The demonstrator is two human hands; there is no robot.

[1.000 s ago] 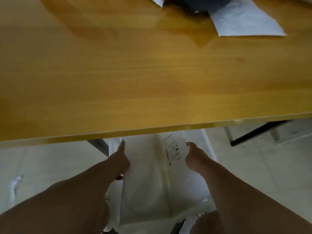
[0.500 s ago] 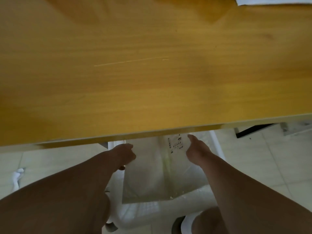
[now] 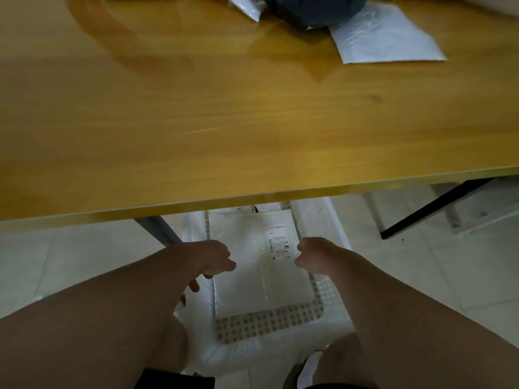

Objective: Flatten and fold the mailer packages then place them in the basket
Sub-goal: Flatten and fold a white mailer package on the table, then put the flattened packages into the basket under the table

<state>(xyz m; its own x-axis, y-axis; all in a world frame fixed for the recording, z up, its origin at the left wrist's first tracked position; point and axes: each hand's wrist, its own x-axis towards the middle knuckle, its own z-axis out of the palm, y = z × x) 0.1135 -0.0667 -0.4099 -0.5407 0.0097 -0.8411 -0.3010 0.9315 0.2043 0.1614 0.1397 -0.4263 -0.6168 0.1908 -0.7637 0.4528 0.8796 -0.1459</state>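
A flat white mailer (image 3: pixel 250 279) with a printed label (image 3: pixel 278 242) lies inside the white perforated basket (image 3: pixel 269 322), which stands on the floor under the table's near edge. My left hand (image 3: pixel 214 258) hovers over the basket's left rim with its fingers loosely curled and nothing in them. Over the right rim my right hand (image 3: pixel 311 255) is also loosely curled and holds nothing. Another white mailer (image 3: pixel 384 37) lies on the far right of the table, and a third one (image 3: pixel 247 7) shows at the top edge.
The yellow wooden table (image 3: pixel 252 122) fills the upper view; a dark rounded object (image 3: pixel 314 8) sits among the mailers at the back. A grey table leg (image 3: pixel 161 233) stands left of the basket and a black bar (image 3: pixel 435 209) to the right. My knees frame the basket.
Both hands held the mailer over the basket and lowered it in. They have let go and drawn back a little; the mailer now lies flat in the basket.
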